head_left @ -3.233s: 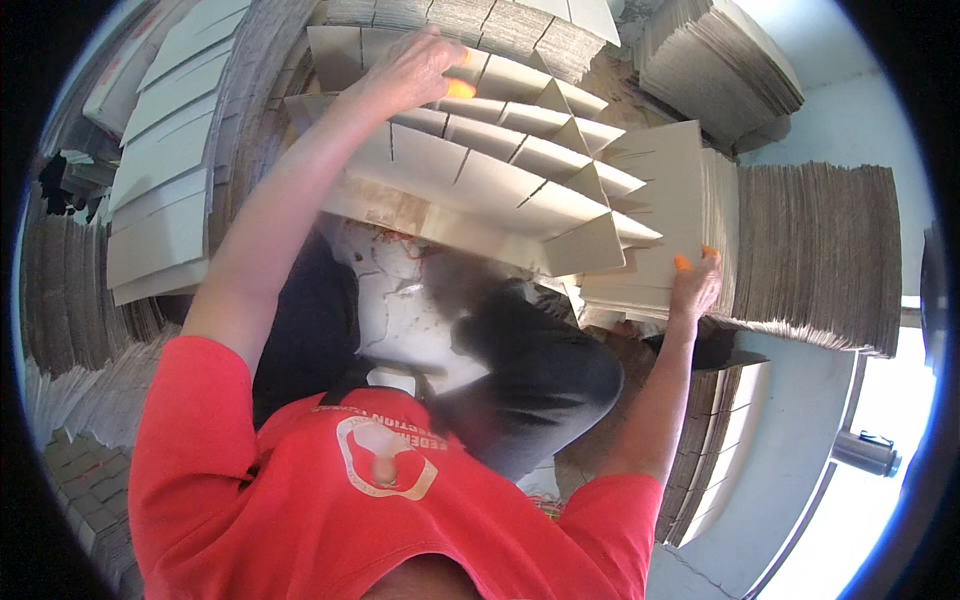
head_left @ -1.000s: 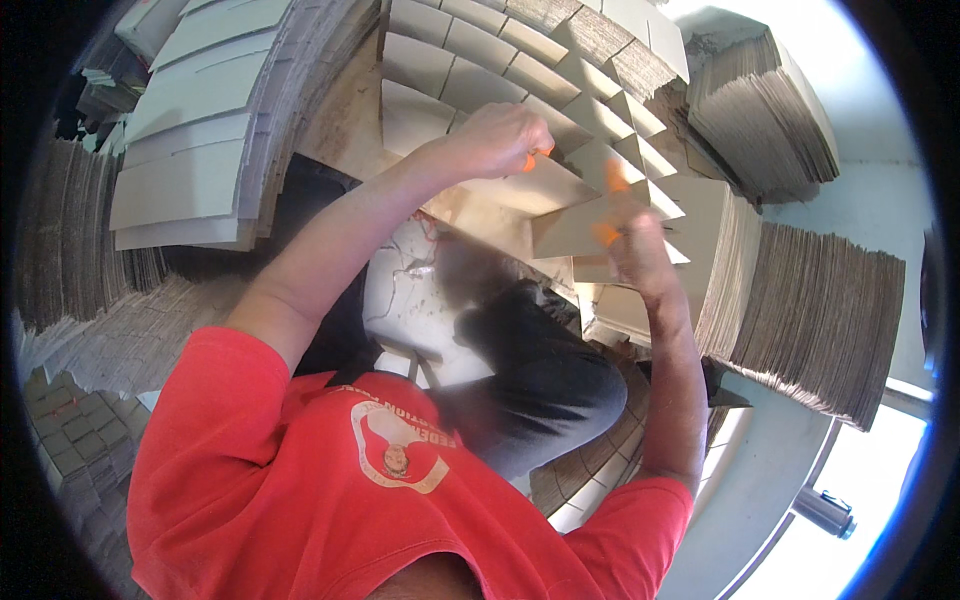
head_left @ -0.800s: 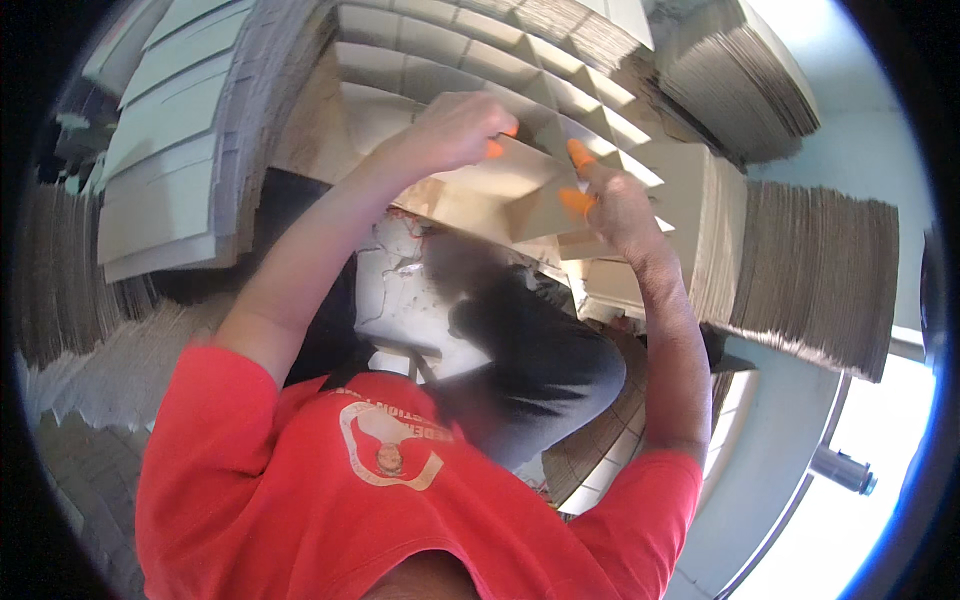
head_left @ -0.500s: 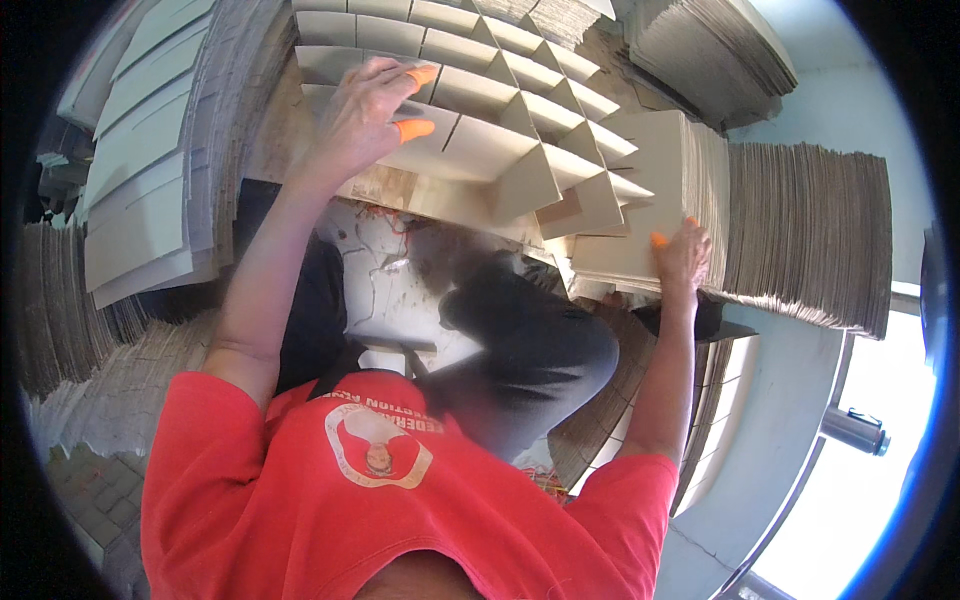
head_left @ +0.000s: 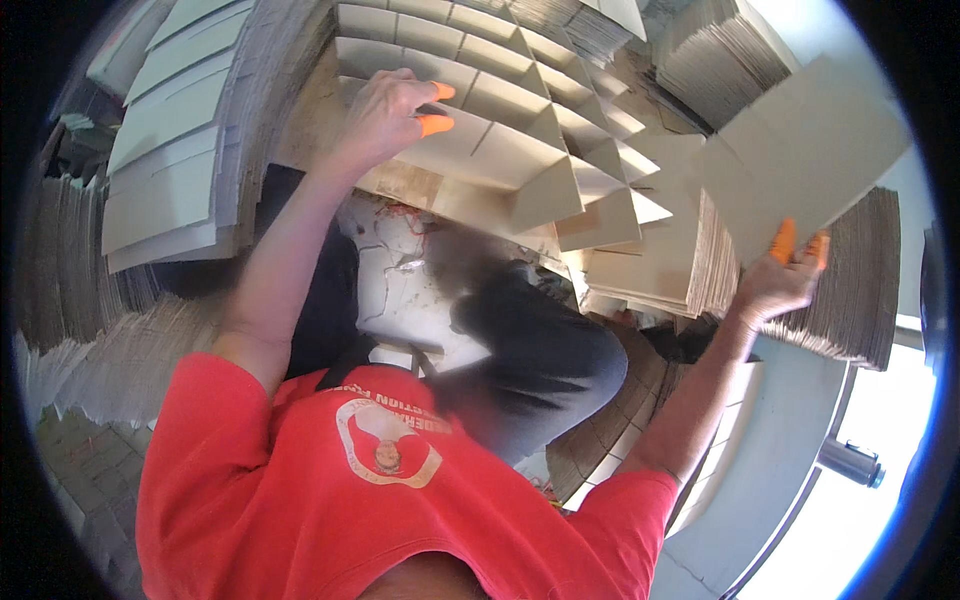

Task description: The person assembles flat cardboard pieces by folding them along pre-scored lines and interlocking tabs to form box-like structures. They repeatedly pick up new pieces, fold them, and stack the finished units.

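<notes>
My left hand (head_left: 385, 115) is at the near-left part of a cardboard divider grid (head_left: 510, 150). Its orange-covered thumb and forefinger are spread apart, one on each side of the near strip's upper edge, with a gap between them. On the right, my right hand (head_left: 780, 285) grips a flat cardboard sheet (head_left: 805, 150) by its lower edge, orange-covered fingertips lying on its face. The sheet is raised and tilted above the cardboard stacks. Whether it is one piece or more, I cannot tell.
Right of the grid stands a stack of cardboard pieces (head_left: 650, 265), with a taller stack (head_left: 865, 290) beyond it. More piles (head_left: 720, 60) rise at the back. Slotted cardboard strips (head_left: 165, 180) are stacked on the left. My bent knee (head_left: 570, 365) is below the grid.
My right hand has moved right from the stack's edge and now holds a cardboard sheet up. My left hand keeps its place at the grid; the whole view has shifted slightly.
</notes>
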### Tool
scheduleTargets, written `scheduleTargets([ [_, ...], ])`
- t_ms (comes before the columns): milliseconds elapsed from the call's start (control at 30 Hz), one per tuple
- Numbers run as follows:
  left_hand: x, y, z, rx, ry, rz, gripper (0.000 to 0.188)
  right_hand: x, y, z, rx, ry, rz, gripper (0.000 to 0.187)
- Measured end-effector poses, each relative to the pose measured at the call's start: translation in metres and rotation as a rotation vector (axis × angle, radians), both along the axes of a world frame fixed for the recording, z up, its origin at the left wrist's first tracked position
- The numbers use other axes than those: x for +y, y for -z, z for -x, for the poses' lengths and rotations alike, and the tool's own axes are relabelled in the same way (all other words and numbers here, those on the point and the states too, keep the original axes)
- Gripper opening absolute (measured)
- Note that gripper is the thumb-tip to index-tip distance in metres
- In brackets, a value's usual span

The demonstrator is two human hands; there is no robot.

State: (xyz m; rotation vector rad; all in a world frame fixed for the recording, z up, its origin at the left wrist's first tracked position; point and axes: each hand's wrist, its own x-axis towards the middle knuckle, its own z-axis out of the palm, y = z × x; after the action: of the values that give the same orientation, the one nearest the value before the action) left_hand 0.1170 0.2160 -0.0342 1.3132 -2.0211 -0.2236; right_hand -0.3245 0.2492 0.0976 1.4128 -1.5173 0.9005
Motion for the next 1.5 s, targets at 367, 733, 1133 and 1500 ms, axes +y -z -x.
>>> scheduleTargets([
  [367, -0.011, 0.016, 0.005, 0.028, 0.017, -0.07, 0.015, -0.046, -0.038, -0.156, -0.424, -0.783, -0.724, 0.052],
  [733, -0.014, 0.013, 0.006, 0.018, 0.02, -0.06, 0.006, -0.055, -0.041, -0.17, -0.365, -0.682, -0.857, 0.053],
  [1133, -0.023, 0.022, 0.005, 0.031, 0.052, -0.014, 0.004, -0.058, -0.024, -0.19, -0.372, -0.709, -0.927, 0.053],
  [1500, -0.024, 0.027, 0.005, 0.1, 0.101, 0.083, 0.01, -0.043, -0.022, -0.196, -0.319, -0.614, -0.896, 0.053],
])
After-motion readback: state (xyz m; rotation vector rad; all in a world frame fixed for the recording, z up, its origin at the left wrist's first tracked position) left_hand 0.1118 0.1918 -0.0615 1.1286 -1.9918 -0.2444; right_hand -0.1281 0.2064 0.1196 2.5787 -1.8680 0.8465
